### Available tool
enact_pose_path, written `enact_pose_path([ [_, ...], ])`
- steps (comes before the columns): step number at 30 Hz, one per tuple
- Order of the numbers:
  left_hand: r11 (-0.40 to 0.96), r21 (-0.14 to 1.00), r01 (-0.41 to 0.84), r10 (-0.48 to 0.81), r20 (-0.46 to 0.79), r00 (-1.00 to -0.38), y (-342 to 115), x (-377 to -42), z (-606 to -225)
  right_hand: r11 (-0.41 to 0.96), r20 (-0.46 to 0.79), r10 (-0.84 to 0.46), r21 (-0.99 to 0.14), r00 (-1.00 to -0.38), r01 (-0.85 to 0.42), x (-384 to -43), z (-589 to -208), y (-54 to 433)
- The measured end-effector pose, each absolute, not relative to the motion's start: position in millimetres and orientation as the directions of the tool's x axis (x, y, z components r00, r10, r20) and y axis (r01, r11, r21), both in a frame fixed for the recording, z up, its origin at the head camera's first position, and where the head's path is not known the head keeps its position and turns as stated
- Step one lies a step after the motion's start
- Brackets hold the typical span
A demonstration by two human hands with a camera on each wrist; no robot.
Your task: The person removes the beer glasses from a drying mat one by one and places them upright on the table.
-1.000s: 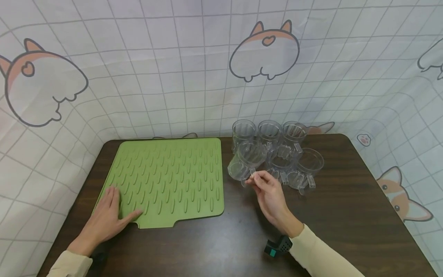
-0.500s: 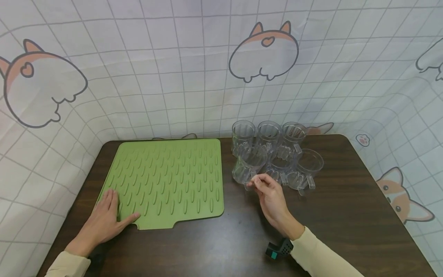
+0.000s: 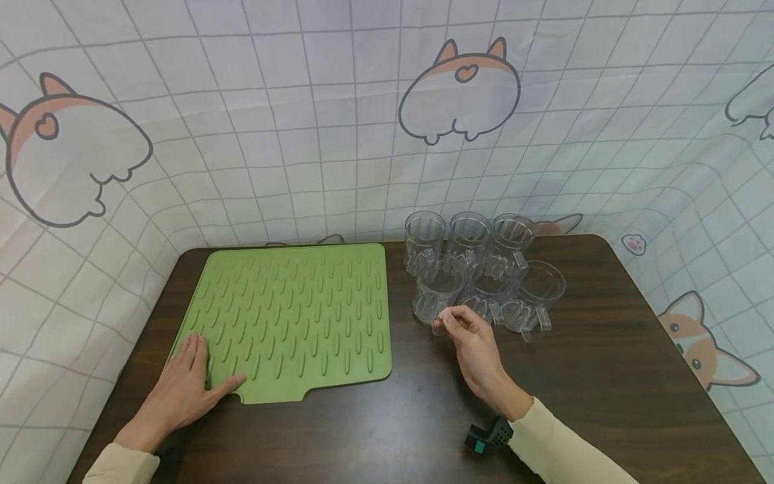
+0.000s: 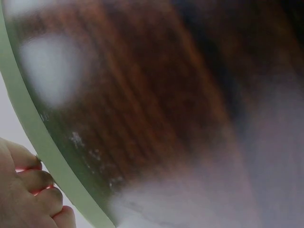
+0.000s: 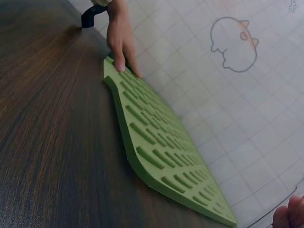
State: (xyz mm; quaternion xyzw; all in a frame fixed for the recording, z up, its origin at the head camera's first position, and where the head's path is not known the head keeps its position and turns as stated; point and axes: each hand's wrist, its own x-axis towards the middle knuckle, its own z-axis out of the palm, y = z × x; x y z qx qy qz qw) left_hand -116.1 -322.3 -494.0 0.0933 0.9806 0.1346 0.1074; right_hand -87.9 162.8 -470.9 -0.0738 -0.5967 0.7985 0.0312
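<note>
My right hand (image 3: 474, 349) pinches the handle of a clear mug (image 3: 440, 279), the leftmost of the front row, close beside its neighbour. Only a few fingertips (image 5: 290, 214) of this hand show in the right wrist view's lower right corner; the mug is out of sight there. My left hand (image 3: 184, 388) rests with fingers straight on the near left corner of a green ridged drying mat (image 3: 314, 296), thumb spread along its edge. The left wrist view catches its fingers (image 4: 40, 194) at the mat's pale green edge.
Two more clear mugs (image 3: 541, 289) complete the front row, their handles facing me. Behind them stand three clear cups (image 3: 470, 235) near the back edge. The dark wooden table (image 3: 375, 430) meets a white gridded curtain (image 3: 272, 134) with dog drawings behind and at the sides.
The pinched mug's base has swung to the right, from leaning leftwards to nearly upright beside its neighbour. The right hand has shifted slightly; the left hand stays on the mat.
</note>
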Motion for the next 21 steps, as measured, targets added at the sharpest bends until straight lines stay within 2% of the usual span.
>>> enact_pose_path([
  [11,0.948,0.280,0.150,0.208,-0.191,-0.959,-322.6,-114.8,-493.1,-0.264,-0.113,0.169,-0.962,-0.979,0.066,-88.2,-473.9,162.1],
  [21,0.943,0.301,0.142,0.206,-0.190,-0.960,-323.3,-115.6,-493.8,-0.204,-0.085,0.177,-0.978,-0.980,0.047,-87.4,-473.1,163.7],
])
